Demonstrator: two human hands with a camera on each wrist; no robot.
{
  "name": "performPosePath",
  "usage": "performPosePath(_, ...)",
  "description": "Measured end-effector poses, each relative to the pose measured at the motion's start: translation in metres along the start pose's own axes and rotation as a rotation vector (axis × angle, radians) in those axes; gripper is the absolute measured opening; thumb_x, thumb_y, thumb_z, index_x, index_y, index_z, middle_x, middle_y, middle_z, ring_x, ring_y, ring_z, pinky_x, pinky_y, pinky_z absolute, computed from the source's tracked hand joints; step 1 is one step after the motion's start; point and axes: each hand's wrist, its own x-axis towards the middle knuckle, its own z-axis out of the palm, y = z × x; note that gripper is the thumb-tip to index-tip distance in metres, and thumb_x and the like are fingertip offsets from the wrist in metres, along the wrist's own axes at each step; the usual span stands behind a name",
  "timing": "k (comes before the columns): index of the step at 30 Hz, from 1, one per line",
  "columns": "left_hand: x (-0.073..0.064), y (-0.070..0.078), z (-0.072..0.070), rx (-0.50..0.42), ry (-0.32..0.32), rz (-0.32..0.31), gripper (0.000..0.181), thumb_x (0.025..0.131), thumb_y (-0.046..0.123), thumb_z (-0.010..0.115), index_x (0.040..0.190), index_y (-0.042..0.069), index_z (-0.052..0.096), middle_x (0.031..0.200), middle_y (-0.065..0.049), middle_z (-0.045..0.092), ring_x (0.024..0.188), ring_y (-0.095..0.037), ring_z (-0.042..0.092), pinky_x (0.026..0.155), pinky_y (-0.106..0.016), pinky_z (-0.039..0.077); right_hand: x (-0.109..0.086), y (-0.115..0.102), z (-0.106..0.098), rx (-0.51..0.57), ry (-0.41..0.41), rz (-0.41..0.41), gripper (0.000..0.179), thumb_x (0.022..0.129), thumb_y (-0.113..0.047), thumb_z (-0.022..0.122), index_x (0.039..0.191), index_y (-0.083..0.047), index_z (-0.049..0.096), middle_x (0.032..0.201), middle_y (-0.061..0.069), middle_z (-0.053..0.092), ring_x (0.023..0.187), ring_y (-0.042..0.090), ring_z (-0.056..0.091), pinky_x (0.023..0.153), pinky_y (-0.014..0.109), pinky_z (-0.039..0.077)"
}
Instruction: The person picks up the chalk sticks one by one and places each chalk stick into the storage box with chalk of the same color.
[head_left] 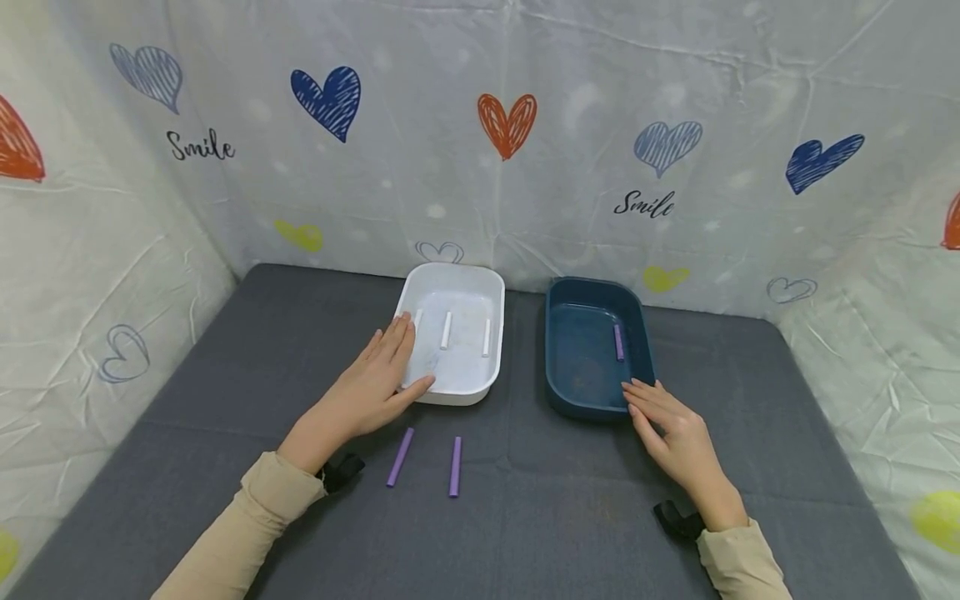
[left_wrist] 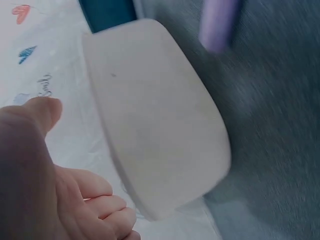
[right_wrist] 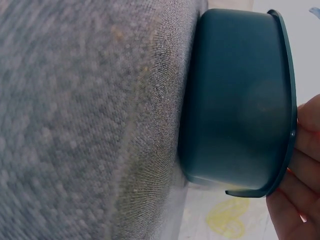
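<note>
My left hand [head_left: 378, 375] is over the near left side of a white tray [head_left: 465, 387], its fingers straight and thumb spread apart. Inside that tray lie slim white sticks, chalk-like, one [head_left: 446, 330] near the middle and another [head_left: 486, 337] by the right wall. In the left wrist view the tray's outer wall [left_wrist: 155, 110] faces the palm. At the near right corner of a dark blue tray [head_left: 585, 408], my right hand [head_left: 675, 433] touches the rim with extended fingers. A purple stick [head_left: 618, 342] lies inside it, toward the right wall.
Two more purple sticks, a tilted one [head_left: 401, 457] and a straighter one [head_left: 455, 467], lie on the grey table cloth [head_left: 540, 533] before the white tray. Behind the trays hangs a white curtain [head_left: 420, 183] with printed hearts, which also encloses both sides.
</note>
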Motion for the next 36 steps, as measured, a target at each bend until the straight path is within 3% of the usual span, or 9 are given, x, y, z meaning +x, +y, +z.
performPosePath(8, -0.012, 0.016, -0.006, -0.165, 0.014, 0.079, 0.09, 0.101, 0.051, 0.05, 0.157, -0.002, 0.004, 0.165, -0.012, -0.007, 0.151, -0.03, 0.002, 0.12, -0.053, 0.01, 0.0, 0.0, -0.001, 0.0, -0.004, 0.009, 0.027, 0.085, -0.001, 0.071, 0.112, 0.004, 0.074, 0.119, 0.017, 0.069, 0.116, 0.03, 0.064, 0.11, 0.041, 0.038)
performPosePath(12, -0.019, 0.028, -0.011, -0.26, -0.01, 0.109, 0.089, 0.1, 0.052, 0.052, 0.159, 0.007, 0.003, 0.166, -0.007, -0.002, 0.151, -0.026, 0.005, 0.121, -0.046, 0.011, 0.0, -0.002, -0.002, -0.001, -0.014, 0.023, 0.027, 0.086, -0.001, 0.071, 0.113, 0.004, 0.074, 0.12, 0.017, 0.069, 0.117, 0.03, 0.063, 0.109, 0.044, 0.039)
performPosePath(16, -0.025, 0.037, -0.014, -0.324, 0.007, 0.118, 0.085, 0.098, 0.05, 0.057, 0.16, 0.015, 0.012, 0.166, -0.001, 0.009, 0.15, -0.027, 0.015, 0.118, -0.046, 0.023, 0.0, -0.001, -0.001, -0.003, -0.006, 0.018, 0.027, 0.086, -0.001, 0.071, 0.112, 0.004, 0.074, 0.119, 0.018, 0.069, 0.116, 0.031, 0.063, 0.11, 0.042, 0.038)
performPosePath(20, -0.032, 0.043, -0.013, -0.314, 0.098, 0.186, 0.082, 0.092, 0.034, 0.073, 0.156, 0.008, 0.03, 0.161, -0.007, 0.027, 0.144, -0.032, 0.032, 0.11, -0.049, 0.036, 0.0, -0.001, 0.0, -0.006, 0.006, 0.006, 0.027, 0.085, 0.0, 0.071, 0.111, 0.004, 0.074, 0.118, 0.018, 0.07, 0.115, 0.031, 0.064, 0.11, 0.041, 0.038)
performPosePath(24, -0.037, 0.049, -0.009, -0.32, 0.158, 0.26, 0.082, 0.083, 0.022, 0.082, 0.15, 0.002, 0.041, 0.155, -0.012, 0.039, 0.137, -0.033, 0.043, 0.107, -0.047, 0.041, 0.0, 0.0, 0.001, -0.009, 0.006, 0.0, 0.027, 0.085, 0.0, 0.071, 0.111, 0.004, 0.074, 0.118, 0.018, 0.07, 0.115, 0.031, 0.064, 0.111, 0.038, 0.037)
performPosePath(32, -0.044, 0.062, 0.001, -0.348, 0.123, 0.282, 0.091, 0.075, 0.024, 0.089, 0.15, 0.003, 0.042, 0.15, -0.009, 0.047, 0.133, -0.025, 0.05, 0.103, -0.043, 0.046, 0.0, -0.001, 0.001, 0.003, 0.004, 0.012, 0.026, 0.085, 0.0, 0.071, 0.111, 0.004, 0.074, 0.118, 0.017, 0.07, 0.116, 0.03, 0.064, 0.111, 0.038, 0.036)
performPosePath(36, -0.046, 0.065, 0.009, -0.378, 0.112, 0.3, 0.091, 0.072, 0.021, 0.091, 0.148, 0.001, 0.045, 0.146, -0.011, 0.051, 0.129, -0.023, 0.054, 0.1, -0.04, 0.049, 0.0, 0.0, 0.001, 0.008, 0.013, 0.002, 0.026, 0.084, 0.001, 0.071, 0.11, 0.004, 0.074, 0.117, 0.018, 0.07, 0.115, 0.031, 0.064, 0.113, 0.033, 0.034)
